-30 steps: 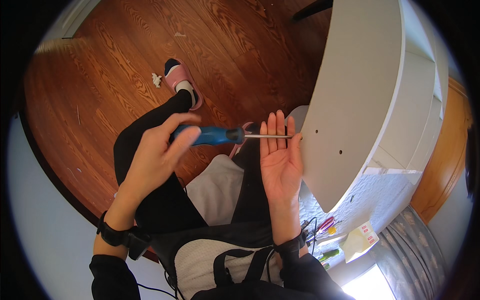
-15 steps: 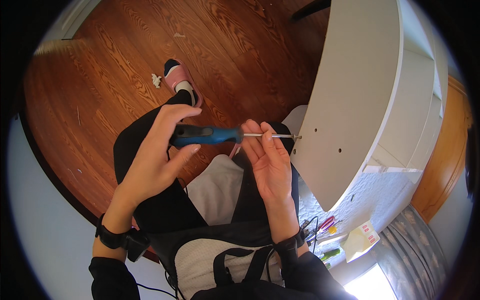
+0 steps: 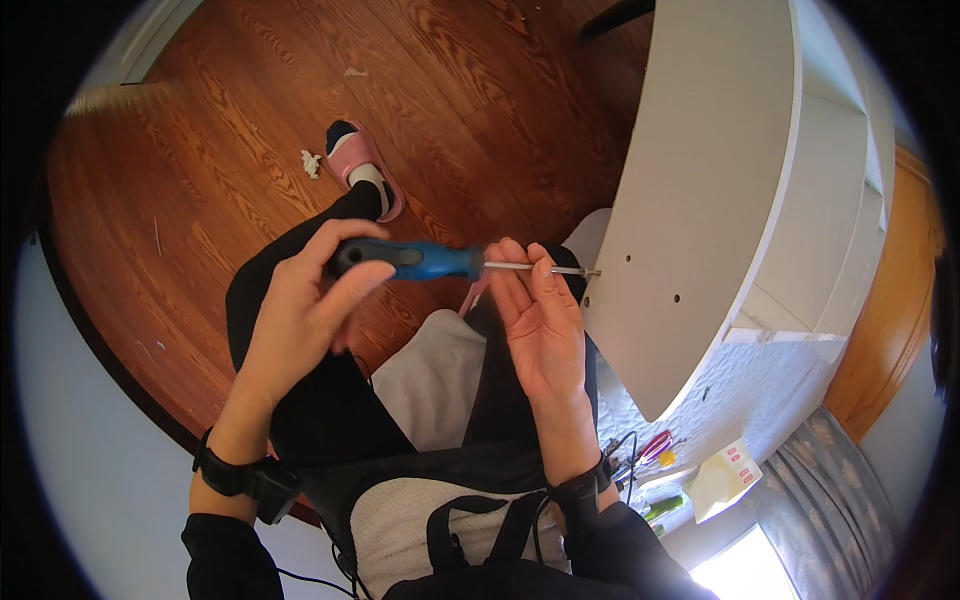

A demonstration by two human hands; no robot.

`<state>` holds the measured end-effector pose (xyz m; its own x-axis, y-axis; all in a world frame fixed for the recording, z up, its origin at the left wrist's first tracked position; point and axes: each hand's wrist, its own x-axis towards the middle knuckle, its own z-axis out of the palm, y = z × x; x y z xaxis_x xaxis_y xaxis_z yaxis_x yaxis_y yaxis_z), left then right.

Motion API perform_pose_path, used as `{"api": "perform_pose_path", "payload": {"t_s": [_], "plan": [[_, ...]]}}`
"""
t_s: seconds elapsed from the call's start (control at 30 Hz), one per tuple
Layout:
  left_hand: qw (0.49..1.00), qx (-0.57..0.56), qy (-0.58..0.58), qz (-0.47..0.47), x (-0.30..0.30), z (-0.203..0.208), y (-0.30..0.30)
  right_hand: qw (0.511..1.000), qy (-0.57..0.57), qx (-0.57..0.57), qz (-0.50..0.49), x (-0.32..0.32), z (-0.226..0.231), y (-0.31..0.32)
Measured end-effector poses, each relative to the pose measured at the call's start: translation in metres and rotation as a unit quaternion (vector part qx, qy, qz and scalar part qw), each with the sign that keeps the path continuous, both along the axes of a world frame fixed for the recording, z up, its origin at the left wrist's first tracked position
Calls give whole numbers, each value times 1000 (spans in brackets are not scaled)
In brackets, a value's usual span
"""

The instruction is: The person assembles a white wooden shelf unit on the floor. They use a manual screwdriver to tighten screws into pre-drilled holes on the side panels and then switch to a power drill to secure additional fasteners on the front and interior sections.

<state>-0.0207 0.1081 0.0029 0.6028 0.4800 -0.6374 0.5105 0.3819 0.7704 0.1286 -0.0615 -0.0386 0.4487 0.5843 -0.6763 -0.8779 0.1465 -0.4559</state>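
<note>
My left hand [image 3: 300, 310] grips the blue and black handle of a screwdriver [image 3: 420, 261], held level and pointing right. Its thin metal shaft runs to the edge of a white shelf panel [image 3: 700, 200], where the tip meets a small hole or screw. My right hand [image 3: 540, 320] is raised palm-up under the shaft, its fingertips touching and steadying the metal near the tip. I am seated, my legs in dark trousers below the hands.
The white shelf unit [image 3: 830, 200] with open compartments fills the right side. My foot in a pink slipper [image 3: 365, 175] rests on the wooden floor [image 3: 200, 150] beside a scrap of white paper [image 3: 311, 163]. Small tools and a folded sheet [image 3: 725, 475] lie at lower right.
The screwdriver has moved right, so its tip now reaches the panel's edge. My right hand has shifted from open and upright to cupping the shaft near the tip.
</note>
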Motion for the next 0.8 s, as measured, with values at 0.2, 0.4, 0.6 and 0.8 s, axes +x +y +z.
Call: {"api": "perform_pose_path", "payload": {"t_s": [0.2, 0.4, 0.6, 0.8], "plan": [[988, 130, -56, -61, -1, -9, 3, 1000, -3, -21, -9, -3, 0, 0], [998, 3, -39, 42, -2, -7, -3, 1000, 2, -29, -2, 0, 6, 2], [996, -27, 31, 84, 0, -8, -7, 986, 45, 38, -157, 4, 8, -2], [990, -29, 124, 67, 12, -11, -5, 987, 26, -1, -160, 1, 5, -2]]}}
